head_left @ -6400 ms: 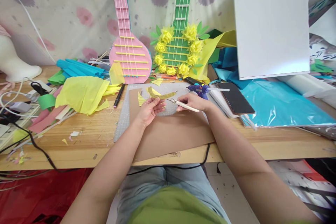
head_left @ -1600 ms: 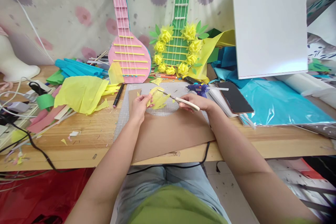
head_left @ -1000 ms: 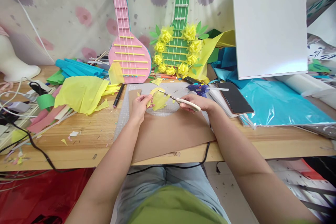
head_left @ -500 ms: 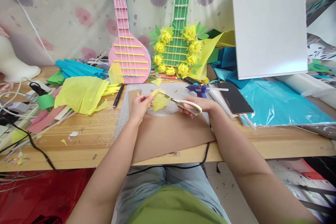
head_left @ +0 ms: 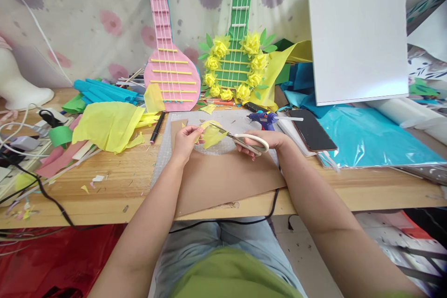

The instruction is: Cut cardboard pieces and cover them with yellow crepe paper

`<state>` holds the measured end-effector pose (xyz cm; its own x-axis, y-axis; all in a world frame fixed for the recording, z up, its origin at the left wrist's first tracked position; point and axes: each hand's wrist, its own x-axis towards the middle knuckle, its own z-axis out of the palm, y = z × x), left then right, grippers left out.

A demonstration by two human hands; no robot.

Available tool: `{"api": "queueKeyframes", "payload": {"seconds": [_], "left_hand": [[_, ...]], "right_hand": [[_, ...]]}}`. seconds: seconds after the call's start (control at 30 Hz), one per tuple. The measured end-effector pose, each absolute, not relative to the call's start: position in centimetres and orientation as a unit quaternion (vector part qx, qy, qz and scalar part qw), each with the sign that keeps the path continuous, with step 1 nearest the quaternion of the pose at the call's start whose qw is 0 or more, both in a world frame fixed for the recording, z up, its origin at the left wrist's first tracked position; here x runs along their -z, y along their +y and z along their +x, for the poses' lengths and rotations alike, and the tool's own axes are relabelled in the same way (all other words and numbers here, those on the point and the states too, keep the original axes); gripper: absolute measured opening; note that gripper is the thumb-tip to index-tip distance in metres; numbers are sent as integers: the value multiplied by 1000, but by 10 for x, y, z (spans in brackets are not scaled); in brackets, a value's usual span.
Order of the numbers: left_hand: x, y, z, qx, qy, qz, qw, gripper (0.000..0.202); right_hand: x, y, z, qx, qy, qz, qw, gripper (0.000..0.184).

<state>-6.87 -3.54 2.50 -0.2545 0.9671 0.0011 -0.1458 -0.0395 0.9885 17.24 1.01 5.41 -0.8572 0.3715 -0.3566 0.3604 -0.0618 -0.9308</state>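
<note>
Between the fingertips of my left hand [head_left: 186,142] is pinched a small piece of yellow crepe paper [head_left: 213,137]. My right hand [head_left: 256,143] grips white-handled scissors [head_left: 260,143], fingers in the loops. Their blades point left and lie at the paper's upper part, close to my left fingers; whether they are fully closed is hard to make out. Below both hands lies a brown cardboard sheet [head_left: 226,179] with a curved cut-out in its far edge, on top of a greyish cutting mat [head_left: 161,158].
A blue glue gun [head_left: 263,118] and a black phone [head_left: 312,130] lie to the right. Yellow crepe paper [head_left: 106,125] and a black marker [head_left: 158,128] are at left. Behind stand a pink paper guitar [head_left: 172,74] and a green one with yellow flowers [head_left: 234,67]. Cables [head_left: 52,195] run along the left.
The scissors' handles look slightly wider apart and the right fingers have shifted a little lower. My left hand and the yellow paper stay almost in place.
</note>
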Motion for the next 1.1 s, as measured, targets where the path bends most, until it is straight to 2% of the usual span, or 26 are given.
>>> {"api": "queueKeyframes", "payload": {"seconds": [0.17, 0.4, 0.67, 0.9, 0.97, 1.1], "left_hand": [[-22, -33, -70, -631, 513, 384, 436, 21], [-21, -32, -72, -643, 524, 355, 431, 19], [-31, -34, -74, -625, 465, 238, 579, 12], [-31, -34, -76, -588, 424, 192, 661, 11], [-32, -34, -76, -585, 426, 193, 662, 9], [-35, -35, -77, -615, 457, 231, 600, 3]], "right_hand": [[-53, 9, 174, -663, -695, -278, -10, 58], [-49, 11, 173, -627, -730, -272, 23, 55], [-37, 16, 169, -587, -760, -273, 59, 52], [-49, 12, 170, -531, -793, -297, 43, 50], [-54, 11, 173, -502, -802, -323, 24, 47], [-61, 11, 181, -460, -812, -359, -4, 42]]}}
